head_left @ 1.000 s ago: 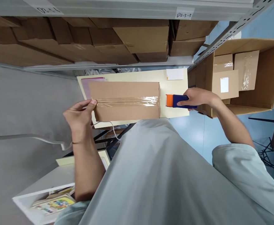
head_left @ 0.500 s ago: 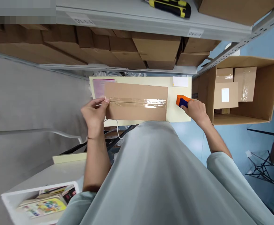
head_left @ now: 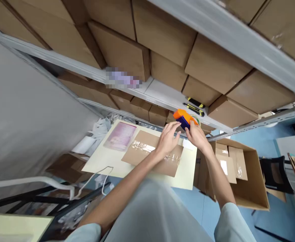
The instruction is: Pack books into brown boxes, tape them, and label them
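Head view: right hand (head_left: 197,135) pinches tape dispenser (head_left: 184,117) before shelf (head_left: 166,92) front edge; left hand (head_left: 167,139) half-spread, contact unclear; likely light, stiff; hold blue body (head_left: 182,122).

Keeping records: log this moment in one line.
left hand: open, at orange-blue tool | right hand: holding tool | taped carton: on table

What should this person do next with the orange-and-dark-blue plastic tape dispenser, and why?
Probably set the dispenser on the light-grey metal shelf, beside the slim black-and-yellow tools. The right hand holds it in view right by the shelf's edge, and shiny clear tape already runs along the brown cardboard box below.
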Tool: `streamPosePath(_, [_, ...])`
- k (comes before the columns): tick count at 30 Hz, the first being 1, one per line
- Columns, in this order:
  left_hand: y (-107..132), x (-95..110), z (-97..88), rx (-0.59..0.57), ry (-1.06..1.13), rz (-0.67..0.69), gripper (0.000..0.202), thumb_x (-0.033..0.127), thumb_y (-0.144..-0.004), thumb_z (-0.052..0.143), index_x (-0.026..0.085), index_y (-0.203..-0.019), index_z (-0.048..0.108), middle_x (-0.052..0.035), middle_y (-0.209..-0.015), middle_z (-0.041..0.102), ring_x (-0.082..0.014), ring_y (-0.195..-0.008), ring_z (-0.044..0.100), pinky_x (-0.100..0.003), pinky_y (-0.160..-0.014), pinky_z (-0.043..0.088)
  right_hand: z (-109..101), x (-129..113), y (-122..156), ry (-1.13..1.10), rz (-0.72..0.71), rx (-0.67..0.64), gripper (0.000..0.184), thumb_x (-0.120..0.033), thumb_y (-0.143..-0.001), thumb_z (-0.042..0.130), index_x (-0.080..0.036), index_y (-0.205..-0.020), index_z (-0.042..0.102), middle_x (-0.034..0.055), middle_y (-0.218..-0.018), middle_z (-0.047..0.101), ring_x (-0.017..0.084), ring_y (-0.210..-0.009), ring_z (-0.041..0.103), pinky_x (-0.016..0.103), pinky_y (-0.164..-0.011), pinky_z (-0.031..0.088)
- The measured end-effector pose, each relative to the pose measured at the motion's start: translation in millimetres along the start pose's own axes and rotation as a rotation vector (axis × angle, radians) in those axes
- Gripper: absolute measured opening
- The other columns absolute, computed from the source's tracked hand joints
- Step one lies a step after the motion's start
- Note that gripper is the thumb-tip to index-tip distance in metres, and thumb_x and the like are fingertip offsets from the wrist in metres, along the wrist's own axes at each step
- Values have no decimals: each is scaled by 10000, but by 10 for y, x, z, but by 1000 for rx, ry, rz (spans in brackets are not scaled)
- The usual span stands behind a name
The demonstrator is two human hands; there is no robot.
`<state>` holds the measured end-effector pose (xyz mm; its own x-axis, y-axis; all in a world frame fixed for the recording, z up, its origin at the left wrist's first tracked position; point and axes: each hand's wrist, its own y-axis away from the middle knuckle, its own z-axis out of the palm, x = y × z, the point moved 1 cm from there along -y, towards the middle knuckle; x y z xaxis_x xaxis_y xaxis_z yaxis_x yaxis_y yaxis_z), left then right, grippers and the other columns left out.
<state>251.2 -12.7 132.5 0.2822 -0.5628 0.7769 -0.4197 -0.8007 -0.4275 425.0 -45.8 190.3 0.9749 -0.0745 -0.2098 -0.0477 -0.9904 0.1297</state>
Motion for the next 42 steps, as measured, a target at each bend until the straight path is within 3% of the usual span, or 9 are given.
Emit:
streamPosePath(4, [-409,-122,-134,67,-81,-6,503,130,-990,548,154,-1488,619,-187,-1549,621,-326,-1444,593,-515,-1231,500,-205,-321,-899,67,-70,45,393,-232,-1103,370,-60,-1419,529,272,-1278,739,388,-1221,702,502,-1110,493])
streamPosePath(8, [-425,-104,-349,117,-113,23,482,94,-996,505,193,-1445,650,-151,-1511,664,-308,-1403,623,-515,-1194,521,-272,-534,-1618,91,-46,-44,404,-239,-1117,419,-46,-1460,512,282,-1347,735,372,-1302,682,456,-1126,470])
streamPosePath(16, [62,-300,-724,153,-151,-63,316,193,-1031,528,226,-1267,735,-128,-1356,738,-310,-1296,681,-525,-1154,545,-102,-613,-2054,92,5,-82,483,-227,-1089,424,-3,-1509,511,289,-1509,654,352,-1400,614,470,-1225,414])
streamPosePath(19, [277,-534,-925,124,-172,-149,332,253,-1028,533,211,-1289,734,-146,-1384,729,-322,-1330,671,-528,-1186,528,-17,-524,-1802,30,-15,145,607,-259,-1080,392,15,-1621,404,303,-1646,518,377,-1529,482,532,-1299,330])
streamPosePath(22, [643,-843,-1168,108,-204,-305,403,294,-999,547,201,-1355,711,-164,-1431,714,-334,-1392,648,-528,-1240,487,204,-328,-1121,-113,24,366,678,-380,-1122,296,-76,-1728,283,246,-1761,386,361,-1635,353,582,-1338,283])
streamPosePath(26, [1210,-1209,-1414,68,-244,-587,538,379,-969,584,181,-1464,651,-188,-1495,691,-360,-1438,632,-529,-1255,476,731,-172,240,-326,258,438,714,-537,-1146,202,-181,-1762,257,191,-1776,388,317,-1671,340,578,-1333,335])
streamPosePath(30, [1449,-1381,-1430,-41,-246,-741,646,500,-986,574,145,-1526,606,-222,-1508,683,-376,-1408,661,-524,-1215,506,1306,-363,1268,-464,545,382,770,-616,-1139,201,-162,-1752,300,204,-1758,424,297,-1650,406,531,-1312,399])
streamPosePath(35, [1270,-1318,-1183,-237,-280,-723,681,584,-990,564,128,-1492,610,-238,-1420,730,-420,-1343,691,-550,-1156,527,1796,-644,1454,-629,719,213,880,-685,-1116,231,-68,-1741,280,241,-1770,384,302,-1645,423,475,-1295,429])
streamPosePath(42, [1162,-1111,-924,-303,-422,-807,736,706,-866,758,147,-1330,636,-258,-1231,785,-482,-1190,740,-568,-1021,571,1956,-760,1257,-651,806,134,1085,-782,-1052,366,-2,-1759,106,267,-1769,370,333,-1631,440,444,-1295,419])
